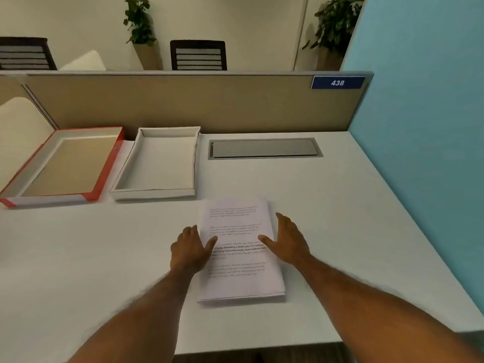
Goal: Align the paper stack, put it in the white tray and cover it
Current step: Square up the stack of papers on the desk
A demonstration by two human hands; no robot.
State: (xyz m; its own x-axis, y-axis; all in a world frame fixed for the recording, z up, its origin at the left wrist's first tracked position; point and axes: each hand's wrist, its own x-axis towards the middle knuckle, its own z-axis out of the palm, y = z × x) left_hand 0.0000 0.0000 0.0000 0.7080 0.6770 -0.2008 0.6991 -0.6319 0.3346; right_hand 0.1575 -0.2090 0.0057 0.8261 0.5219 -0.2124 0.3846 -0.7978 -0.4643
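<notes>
At the near centre of the worktop (340, 205), I see the left hand (190, 251) and right hand (286, 241) flanking the paper stack (239, 279), fingers spread, thumbs resting on the top sheet. Stack lies flat, printed side up, edges slightly uneven at the near end. Beyond it to the left sits the white tray (154, 193), holding nothing. Just left of that, touching or nearly so, the red lid (104, 169) lies inside-up.
</notes>
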